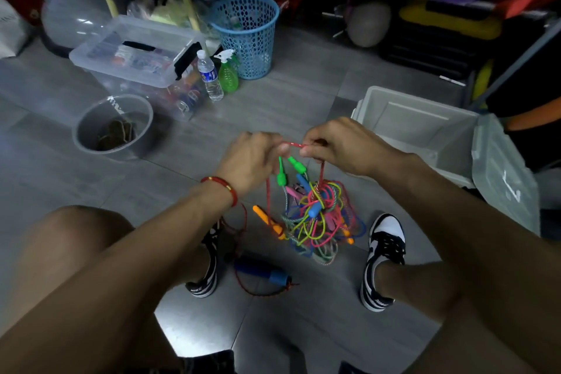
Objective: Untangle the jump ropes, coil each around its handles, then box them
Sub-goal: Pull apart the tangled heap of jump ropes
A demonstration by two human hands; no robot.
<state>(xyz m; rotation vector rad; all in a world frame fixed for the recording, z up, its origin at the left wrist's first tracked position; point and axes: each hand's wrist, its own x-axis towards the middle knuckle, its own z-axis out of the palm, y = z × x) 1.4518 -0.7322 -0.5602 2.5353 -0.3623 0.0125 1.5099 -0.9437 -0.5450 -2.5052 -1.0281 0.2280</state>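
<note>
Your left hand [253,158] and right hand [337,146] are raised close together above the tangle of jump ropes [315,215], each pinching the same red rope [294,145]; a short taut span runs between the fingers. From your right hand the red rope drops straight into the tangle. 2 green handles [288,170] hang just below your hands, over the tangle.

The tangle sits on the grey tiled floor [288,94] between your 2 black-and-white sneakers [384,255]. An orange handle [268,220] sticks out of the tangle's left edge, a blue handle [314,209] sits in its middle. A larger blue handle [264,272] with dark red rope lies on the floor near-left of the tangle, apart from it.

An open grey storage box [425,118] stands up and right of the tangle, lid [501,173] leaning at its right side. Far-left of the tangle: clear round tub [113,126], water bottle [209,74], green spray bottle [227,71], blue mesh basket [249,36].
</note>
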